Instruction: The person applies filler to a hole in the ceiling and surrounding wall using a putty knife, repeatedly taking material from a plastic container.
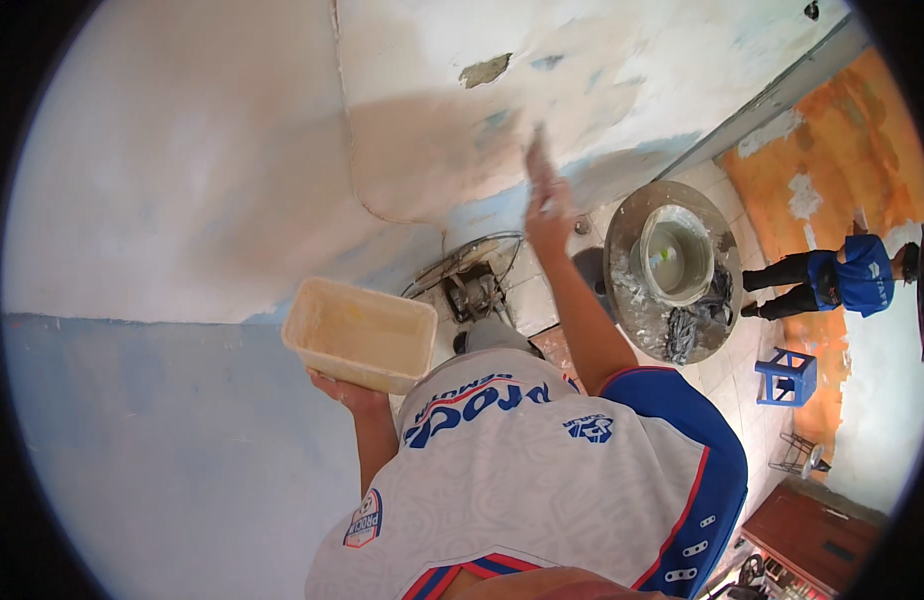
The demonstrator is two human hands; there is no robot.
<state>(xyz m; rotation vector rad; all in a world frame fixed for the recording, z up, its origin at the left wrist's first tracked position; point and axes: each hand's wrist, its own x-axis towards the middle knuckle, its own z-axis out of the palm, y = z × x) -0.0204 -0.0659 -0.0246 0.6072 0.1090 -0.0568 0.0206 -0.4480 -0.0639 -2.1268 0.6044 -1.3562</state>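
Note:
My left hand [354,392] grips a cream-coloured rectangular plastic tub [414,350] from below, at its near side. The tub is tilted so that its inside shows, with a pale smeared coating on its walls and bottom. My right hand [548,212] is raised in front of the wall [432,150], with whitish smears on the fingers. Its fingers look closed, and a narrow, blurred, darkish shape sticks up from them; I cannot make out what it is. The wall near that hand has bluish patches and a chipped grey spot [485,70].
A round table [627,300] to the right carries a grey basin [647,255] and a crumpled black plastic bag [682,335]. Cables and a machine [472,292] lie by the wall's foot. Farther right are a blue stool [788,378] and a person in a blue shirt [864,275].

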